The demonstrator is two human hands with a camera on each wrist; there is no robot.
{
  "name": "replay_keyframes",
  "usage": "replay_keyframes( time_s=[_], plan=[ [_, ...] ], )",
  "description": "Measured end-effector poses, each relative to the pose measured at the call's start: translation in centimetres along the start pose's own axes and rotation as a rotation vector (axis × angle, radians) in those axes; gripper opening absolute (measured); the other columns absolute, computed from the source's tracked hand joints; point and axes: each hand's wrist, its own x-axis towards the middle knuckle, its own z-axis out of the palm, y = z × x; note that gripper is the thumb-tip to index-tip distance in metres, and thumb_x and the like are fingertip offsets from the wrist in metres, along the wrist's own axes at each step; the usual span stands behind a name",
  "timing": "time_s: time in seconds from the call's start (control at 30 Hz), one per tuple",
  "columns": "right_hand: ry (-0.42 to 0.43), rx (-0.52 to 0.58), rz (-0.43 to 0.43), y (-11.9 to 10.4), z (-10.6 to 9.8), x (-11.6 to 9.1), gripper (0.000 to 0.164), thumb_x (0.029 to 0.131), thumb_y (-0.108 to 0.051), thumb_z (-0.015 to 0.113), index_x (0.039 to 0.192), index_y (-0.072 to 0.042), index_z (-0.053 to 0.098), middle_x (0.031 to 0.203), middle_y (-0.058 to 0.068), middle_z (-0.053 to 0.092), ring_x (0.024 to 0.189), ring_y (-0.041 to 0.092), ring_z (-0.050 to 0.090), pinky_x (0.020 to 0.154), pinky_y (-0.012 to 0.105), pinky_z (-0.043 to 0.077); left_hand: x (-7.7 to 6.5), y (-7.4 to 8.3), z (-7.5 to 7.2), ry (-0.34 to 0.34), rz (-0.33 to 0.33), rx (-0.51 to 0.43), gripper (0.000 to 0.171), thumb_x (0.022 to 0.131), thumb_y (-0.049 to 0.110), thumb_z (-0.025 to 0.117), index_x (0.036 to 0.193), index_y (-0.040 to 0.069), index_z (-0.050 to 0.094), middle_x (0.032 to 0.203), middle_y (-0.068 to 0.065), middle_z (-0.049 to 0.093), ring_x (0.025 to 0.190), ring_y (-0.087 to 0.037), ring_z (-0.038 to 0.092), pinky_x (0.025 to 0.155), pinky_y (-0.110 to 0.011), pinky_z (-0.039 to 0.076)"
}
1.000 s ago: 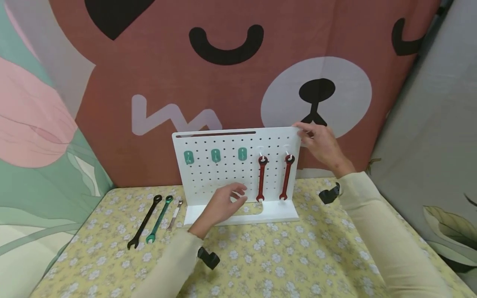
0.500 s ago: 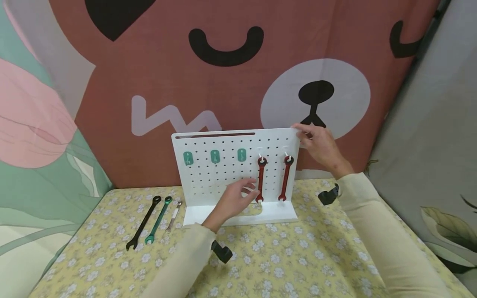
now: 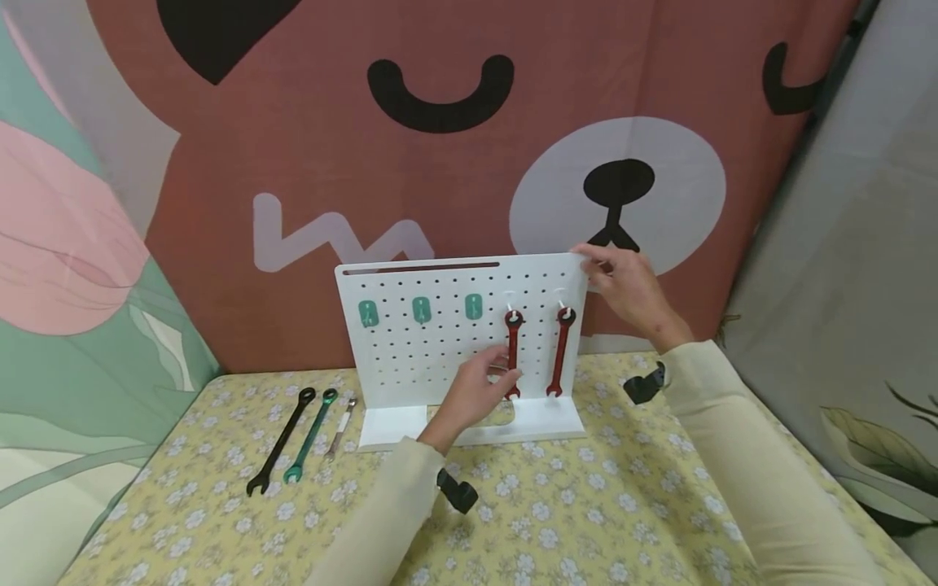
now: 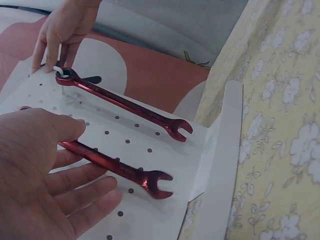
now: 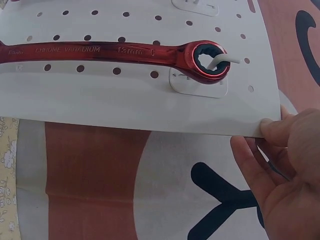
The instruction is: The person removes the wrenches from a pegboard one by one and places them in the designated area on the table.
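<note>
One red wrench (image 3: 512, 355) hangs beside the left hand's fingers (image 4: 82, 176).

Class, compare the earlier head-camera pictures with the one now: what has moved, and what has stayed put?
The left hand has moved right and up across the pegboard to the lower end of the left red wrench; its straight fingers lie beside the wrench without gripping it. The right hand still holds the board's top right corner. Both red wrenches still hang on their hooks, and the black wrench and green wrench lie unmoved.
</note>
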Motion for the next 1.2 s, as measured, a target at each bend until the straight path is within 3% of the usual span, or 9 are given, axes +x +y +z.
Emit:
replay_keyframes(
  time_s=[0.27,0.6,0.9,1.2],
  plan=[
    [0.002,0.01,-0.017,0.1,0.1,0.0,0.032,0.106,-0.007,0.058,0.138,-0.006,0.066,0.127,0.017,0.068,0.102,0.035,0.07,0.082,0.052,0.058,0.3,-0.1,0.6,0.016,-0.034,-0.007,0.023,0.105,0.019,0.063,0.123,0.005,0.067,0.109,-0.002,0.068,0.105,-0.02,0.066,0.091,-0.035,0.055],
    [-0.002,0.002,-0.013,0.1,0.0,0.1,0.033,0.106,-0.008,0.058,0.138,-0.005,0.066,0.13,0.018,0.067,0.105,0.035,0.069,0.085,0.052,0.057,0.0,-0.8,0.3,-0.03,-0.002,-0.032,0.019,0.106,0.011,0.059,0.122,0.005,0.067,0.107,-0.003,0.067,0.1,-0.019,0.065,0.087,-0.034,0.055],
    [0.002,0.013,-0.015,0.0,0.0,0.2,0.031,0.105,-0.006,0.059,0.136,-0.005,0.068,0.126,0.017,0.069,0.104,0.034,0.069,0.085,0.052,0.058,-0.6,-1.0,-0.2,-0.062,-0.006,-0.066,0.018,0.104,0.01,0.063,0.12,0.003,0.068,0.105,-0.003,0.067,0.094,-0.019,0.066,0.075,-0.031,0.058],
    [0.002,0.047,-0.018,0.0,-0.1,0.2,0.031,0.105,-0.004,0.06,0.134,-0.005,0.069,0.121,0.018,0.07,0.101,0.033,0.07,0.084,0.05,0.059,-1.1,-0.5,-0.5,-0.083,-0.029,-0.185,0.021,0.102,0.006,0.065,0.122,-0.001,0.067,0.101,-0.006,0.067,0.09,-0.021,0.068,0.075,-0.038,0.062]
  ],
)
